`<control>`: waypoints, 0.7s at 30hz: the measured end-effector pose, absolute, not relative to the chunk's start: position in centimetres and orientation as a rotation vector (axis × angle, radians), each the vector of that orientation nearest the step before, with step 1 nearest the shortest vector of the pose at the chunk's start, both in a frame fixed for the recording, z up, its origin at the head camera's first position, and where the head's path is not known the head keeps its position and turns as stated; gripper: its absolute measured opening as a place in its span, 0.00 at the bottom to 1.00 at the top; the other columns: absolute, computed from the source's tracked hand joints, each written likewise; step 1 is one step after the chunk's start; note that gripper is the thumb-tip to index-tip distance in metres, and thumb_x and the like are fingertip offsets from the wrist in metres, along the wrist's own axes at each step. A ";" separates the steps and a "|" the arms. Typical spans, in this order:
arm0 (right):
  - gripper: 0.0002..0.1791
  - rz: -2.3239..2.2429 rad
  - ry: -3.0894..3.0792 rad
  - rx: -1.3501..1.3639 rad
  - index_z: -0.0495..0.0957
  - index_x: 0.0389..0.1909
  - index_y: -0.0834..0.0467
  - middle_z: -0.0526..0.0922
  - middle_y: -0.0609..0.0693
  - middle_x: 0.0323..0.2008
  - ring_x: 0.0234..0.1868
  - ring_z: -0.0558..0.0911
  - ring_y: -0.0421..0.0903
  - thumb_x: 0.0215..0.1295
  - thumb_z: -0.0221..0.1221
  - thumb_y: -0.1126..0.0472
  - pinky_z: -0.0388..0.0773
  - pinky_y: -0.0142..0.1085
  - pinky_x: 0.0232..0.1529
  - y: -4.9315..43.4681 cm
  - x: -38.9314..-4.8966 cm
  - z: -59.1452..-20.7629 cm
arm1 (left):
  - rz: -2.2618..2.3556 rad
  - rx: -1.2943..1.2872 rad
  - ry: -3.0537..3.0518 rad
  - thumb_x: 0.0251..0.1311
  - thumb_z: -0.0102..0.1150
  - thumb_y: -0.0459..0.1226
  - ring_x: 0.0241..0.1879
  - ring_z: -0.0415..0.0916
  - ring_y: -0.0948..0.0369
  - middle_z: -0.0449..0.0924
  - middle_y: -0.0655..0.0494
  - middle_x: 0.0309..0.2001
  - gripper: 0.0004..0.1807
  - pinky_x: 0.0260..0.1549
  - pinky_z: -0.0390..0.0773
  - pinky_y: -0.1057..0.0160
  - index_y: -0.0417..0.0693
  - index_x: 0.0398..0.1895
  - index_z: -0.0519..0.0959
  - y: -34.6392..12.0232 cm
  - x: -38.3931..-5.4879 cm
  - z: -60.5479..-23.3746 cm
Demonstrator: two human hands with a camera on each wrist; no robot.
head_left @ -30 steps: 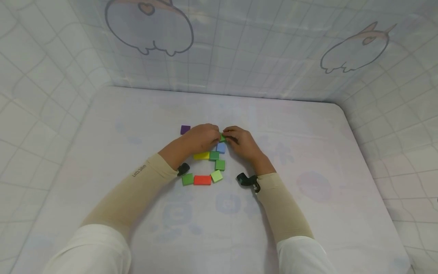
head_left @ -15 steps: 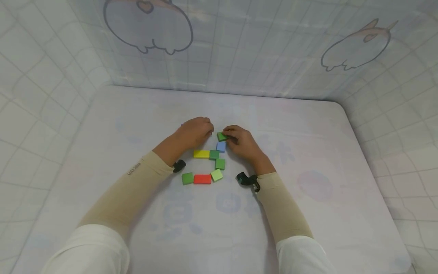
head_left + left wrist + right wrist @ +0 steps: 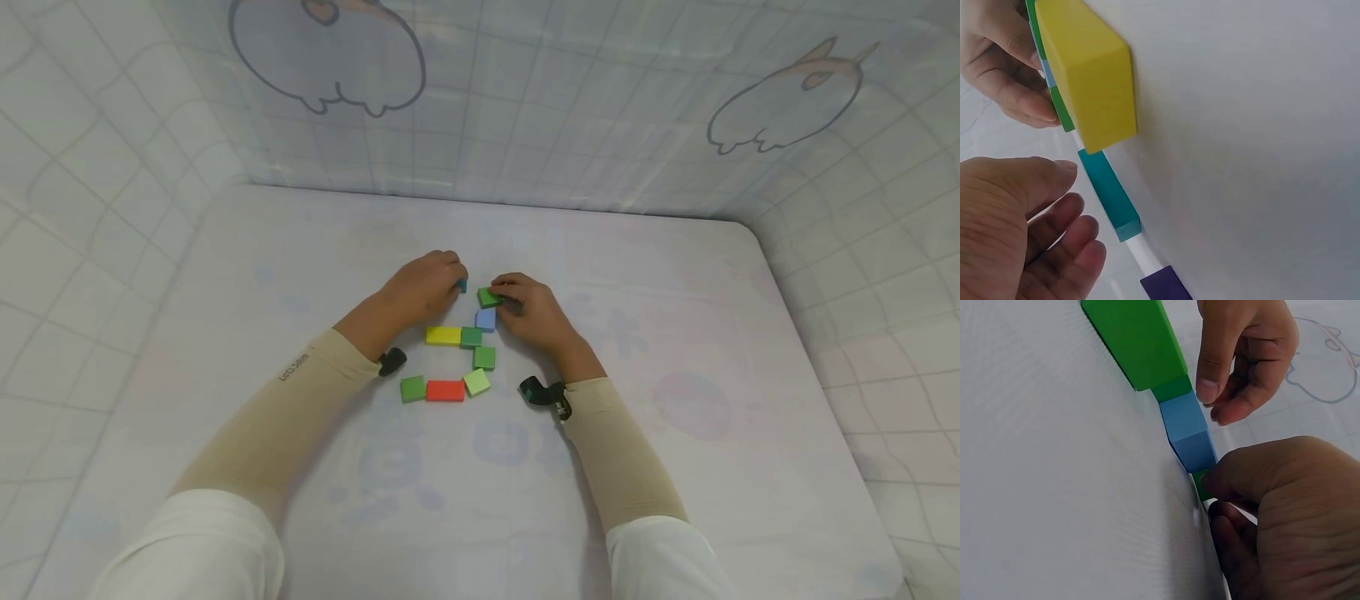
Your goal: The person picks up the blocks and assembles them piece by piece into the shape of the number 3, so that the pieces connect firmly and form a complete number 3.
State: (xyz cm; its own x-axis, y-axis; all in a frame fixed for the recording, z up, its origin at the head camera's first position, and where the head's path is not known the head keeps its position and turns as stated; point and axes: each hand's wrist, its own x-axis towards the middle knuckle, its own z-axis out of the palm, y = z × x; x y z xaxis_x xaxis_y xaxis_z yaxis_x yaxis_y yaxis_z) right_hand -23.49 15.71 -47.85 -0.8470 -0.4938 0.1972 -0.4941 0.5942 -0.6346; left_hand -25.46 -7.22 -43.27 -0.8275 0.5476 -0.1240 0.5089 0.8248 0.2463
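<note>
My left hand (image 3: 423,286) is beside a teal block (image 3: 1110,194), thumb and fingers parted and loosely curved. In the head view only a bit of that block shows past the fingertips. A purple block (image 3: 1166,284) lies beyond it, hidden by this hand in the head view. My right hand (image 3: 528,308) pinches a green block (image 3: 487,297) between thumb and fingers, at the top of a column. Just below that block sits a light blue block (image 3: 486,320). A gap separates the teal block from the green one.
Nearer on the table (image 3: 675,467) lie a yellow block (image 3: 443,336), a dark green block (image 3: 471,337), a green block (image 3: 484,358), a pale green block (image 3: 477,382), a red block (image 3: 446,391) and another green block (image 3: 413,389). A cloth wall (image 3: 525,100) rises behind.
My left hand has drawn away from the green block toward the left and back, and now covers the purple block. The right hand stays at the green block.
</note>
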 end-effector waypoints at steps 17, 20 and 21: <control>0.16 1.116 -2.801 0.861 0.83 0.54 0.61 0.79 0.52 0.59 0.62 0.76 0.47 0.66 0.61 0.67 0.74 0.39 0.63 15.7 -23.6 -47.9 | 0.305 0.697 2.749 0.68 0.59 0.39 0.50 0.72 0.54 0.76 0.50 0.51 0.17 0.58 0.77 0.55 0.43 0.57 0.78 -7.2 -26.0 -43.2; 0.15 1.121 -2.788 0.866 0.83 0.54 0.61 0.79 0.52 0.58 0.62 0.77 0.47 0.67 0.60 0.67 0.75 0.39 0.62 15.8 -23.6 -48.0 | 0.304 0.700 2.743 0.69 0.59 0.39 0.51 0.72 0.54 0.76 0.51 0.51 0.17 0.58 0.76 0.55 0.44 0.57 0.78 -7.1 -26.0 -43.2; 0.15 1.123 -2.785 0.867 0.83 0.54 0.61 0.79 0.52 0.58 0.61 0.77 0.47 0.68 0.60 0.67 0.75 0.39 0.62 15.8 -23.6 -48.0 | 0.303 0.700 2.741 0.69 0.59 0.39 0.52 0.72 0.54 0.76 0.51 0.52 0.17 0.58 0.76 0.55 0.44 0.57 0.78 -7.1 -25.9 -43.2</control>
State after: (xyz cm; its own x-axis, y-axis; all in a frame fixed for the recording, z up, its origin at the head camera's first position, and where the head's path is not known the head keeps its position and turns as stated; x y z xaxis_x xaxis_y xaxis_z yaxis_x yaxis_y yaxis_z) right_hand -23.61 15.76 -48.00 -0.8461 -0.4885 0.2135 -0.5000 0.5881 -0.6358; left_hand -25.93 -7.09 -43.17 -0.8379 0.4950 -0.2299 0.4329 0.8593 0.2724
